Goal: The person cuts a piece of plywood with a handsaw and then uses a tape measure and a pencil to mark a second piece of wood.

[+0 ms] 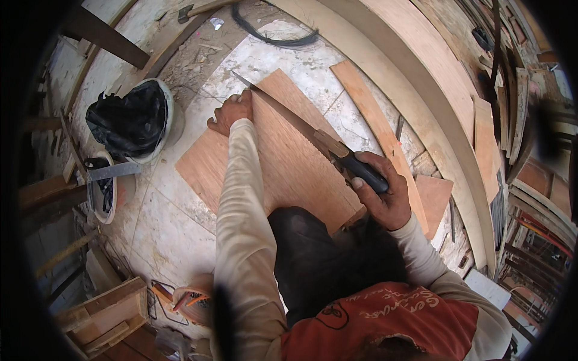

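Note:
A reddish-brown plywood sheet (283,162) lies slanted in front of my knees. My right hand (388,195) is closed round the black handle of a handsaw (295,123). Its long blade slants across the sheet, with the tip past the far edge. At the sheet's far left edge, my left hand (233,111) has its fingers curled over the wood. The thumb is close to the blade, near the tip. Whether the teeth are in the wood, I cannot tell.
On the left stand a bucket (174,120) with a black plastic bag and a smaller bucket (107,204). A narrow plank (376,123) and long curved boards (433,102) run along the right. Black wire (277,42) lies at the far side; a wooden box (111,316) stands lower left.

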A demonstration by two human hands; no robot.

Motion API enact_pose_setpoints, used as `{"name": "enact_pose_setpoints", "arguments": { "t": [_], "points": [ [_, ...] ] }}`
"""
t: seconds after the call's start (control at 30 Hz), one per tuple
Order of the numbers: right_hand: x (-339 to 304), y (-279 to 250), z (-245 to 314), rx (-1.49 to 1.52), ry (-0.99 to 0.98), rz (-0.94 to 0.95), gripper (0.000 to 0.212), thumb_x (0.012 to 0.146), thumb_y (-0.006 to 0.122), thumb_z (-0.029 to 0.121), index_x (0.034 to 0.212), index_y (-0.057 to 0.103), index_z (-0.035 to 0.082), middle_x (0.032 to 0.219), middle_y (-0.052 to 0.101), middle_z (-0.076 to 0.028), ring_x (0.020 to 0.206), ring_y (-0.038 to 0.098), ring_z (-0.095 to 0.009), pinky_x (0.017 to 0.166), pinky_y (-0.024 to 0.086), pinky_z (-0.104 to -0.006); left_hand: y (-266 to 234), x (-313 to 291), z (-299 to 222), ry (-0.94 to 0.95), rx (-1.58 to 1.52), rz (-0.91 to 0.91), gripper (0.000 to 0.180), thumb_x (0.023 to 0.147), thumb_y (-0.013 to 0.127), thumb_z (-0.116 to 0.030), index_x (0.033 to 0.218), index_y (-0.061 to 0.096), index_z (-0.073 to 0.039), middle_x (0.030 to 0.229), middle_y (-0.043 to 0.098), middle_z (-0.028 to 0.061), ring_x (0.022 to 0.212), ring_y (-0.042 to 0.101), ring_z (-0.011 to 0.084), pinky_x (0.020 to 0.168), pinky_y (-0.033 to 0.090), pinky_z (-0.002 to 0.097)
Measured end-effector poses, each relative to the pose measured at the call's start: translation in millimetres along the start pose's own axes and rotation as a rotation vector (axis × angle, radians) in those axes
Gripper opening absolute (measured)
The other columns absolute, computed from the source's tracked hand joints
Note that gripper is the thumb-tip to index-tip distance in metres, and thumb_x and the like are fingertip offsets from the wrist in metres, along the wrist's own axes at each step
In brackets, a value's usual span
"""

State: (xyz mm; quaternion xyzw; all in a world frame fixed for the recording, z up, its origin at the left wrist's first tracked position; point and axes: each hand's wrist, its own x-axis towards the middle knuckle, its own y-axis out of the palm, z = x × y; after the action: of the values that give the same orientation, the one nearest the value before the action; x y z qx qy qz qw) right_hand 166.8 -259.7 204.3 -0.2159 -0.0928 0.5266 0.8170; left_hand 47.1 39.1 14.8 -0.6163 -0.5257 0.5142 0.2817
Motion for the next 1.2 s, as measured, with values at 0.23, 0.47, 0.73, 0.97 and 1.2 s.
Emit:
{"name": "enact_pose_setpoints", "arguments": {
  "t": [0.23, 0.47, 0.73, 0.97, 1.2],
  "points": [
    [16, 8, 11, 0.015, 0.025, 0.017, 0.041, 0.093, 0.066, 0.007, 0.130, 0.051, -0.001, 0.111, 0.070, -0.015, 0.091, 0.069, -0.020, 0.082, 0.053, -0.0323, 7, 2, 1, 0.029, 0.008, -0.052, 0.057, 0.084, 0.046, -0.067, 0.114, 0.075, -0.029, 0.118, 0.072, -0.0013, 0.118, 0.057, 0.0211, 0.112, 0.016, 0.0479],
    [-30, -15, 27, 0.009, -0.043, 0.002, 0.039, 0.091, 0.069, 0.009, 0.127, 0.054, 0.001, 0.106, 0.071, -0.017, 0.086, 0.070, -0.018, 0.077, 0.054, -0.0286, 10, 5, 11, 0.027, 0.002, -0.067, 0.052, 0.087, 0.044, -0.062, 0.112, 0.075, -0.028, 0.116, 0.072, -0.0014, 0.115, 0.058, 0.0209, 0.111, 0.017, 0.0479],
    [51, 40, 6, -0.094, 0.081, 0.078, 0.040, 0.091, 0.069, 0.014, 0.127, 0.054, 0.005, 0.094, 0.072, -0.013, 0.080, 0.072, -0.023, 0.073, 0.055, -0.0321, 26, 4, 3, 0.100, -0.008, -0.128, 0.042, 0.093, 0.041, -0.044, 0.101, 0.077, -0.023, 0.107, 0.074, 0.0022, 0.109, 0.059, 0.0232, 0.110, 0.018, 0.0510],
    [-27, 0, 16, 0.000, -0.040, -0.010, 0.042, 0.089, 0.071, 0.007, 0.127, 0.054, 0.001, 0.100, 0.072, -0.015, 0.088, 0.073, -0.021, 0.080, 0.055, -0.0302, 7, -1, 15, 0.098, -0.016, -0.172, 0.043, 0.092, 0.042, -0.045, 0.100, 0.077, -0.023, 0.104, 0.075, 0.0018, 0.108, 0.060, 0.0238, 0.109, 0.019, 0.0512],
    [31, 28, -2, -0.007, -0.008, -0.040, 0.038, 0.091, 0.069, 0.012, 0.125, 0.055, 0.004, 0.103, 0.072, -0.016, 0.086, 0.071, -0.021, 0.075, 0.054, -0.0320, 16, 2, 8, 0.067, 0.024, -0.062, 0.047, 0.093, 0.039, -0.051, 0.105, 0.077, -0.026, 0.111, 0.073, -0.0021, 0.111, 0.060, 0.0217, 0.109, 0.018, 0.0481]
  ]
}}
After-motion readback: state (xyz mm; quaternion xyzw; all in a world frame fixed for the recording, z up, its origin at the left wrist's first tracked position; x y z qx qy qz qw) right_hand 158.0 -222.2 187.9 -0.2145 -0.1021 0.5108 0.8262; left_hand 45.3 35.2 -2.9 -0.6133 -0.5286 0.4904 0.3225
